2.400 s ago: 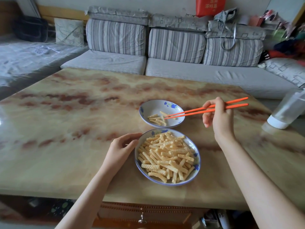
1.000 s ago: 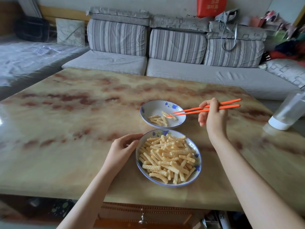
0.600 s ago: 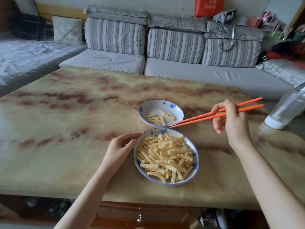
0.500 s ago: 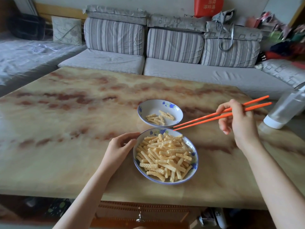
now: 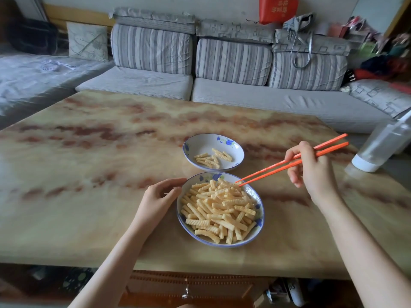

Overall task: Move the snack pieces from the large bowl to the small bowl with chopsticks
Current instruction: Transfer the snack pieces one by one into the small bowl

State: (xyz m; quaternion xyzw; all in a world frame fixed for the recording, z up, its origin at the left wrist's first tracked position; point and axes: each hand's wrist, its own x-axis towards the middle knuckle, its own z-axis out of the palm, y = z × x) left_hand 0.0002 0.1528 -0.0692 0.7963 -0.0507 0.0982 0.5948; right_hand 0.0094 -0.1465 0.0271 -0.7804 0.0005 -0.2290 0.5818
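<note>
**Where the chopsticks meet the heap**

Though the chopsticks, pinched in the right hand, reach the far side of the snack pieces heaped in the large bowl, I cannot tell whether the tips grip one. The left hand curls round that bowl's left rim (lower fingers tucked out of sight). A few pieces lie in the small bowl just beyond, on the desk.
</note>
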